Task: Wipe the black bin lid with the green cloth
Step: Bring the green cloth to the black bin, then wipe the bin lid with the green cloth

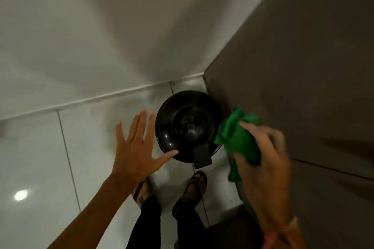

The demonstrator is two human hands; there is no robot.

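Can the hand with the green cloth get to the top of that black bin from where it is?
Probably yes. The right hand holds the green cloth just beside the black bin lid, and nothing covers the lid's top.

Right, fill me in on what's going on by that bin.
A person stands over a black bin lid in a tiled corner. The right hand grips a bunched green cloth beside the lid's right edge. The left hand is spread open at its left side, thumb near the rim.

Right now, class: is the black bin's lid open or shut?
Shut. The lid sits flat over the bin, its domed glossy top facing the camera, with none of the bin's inside visible.
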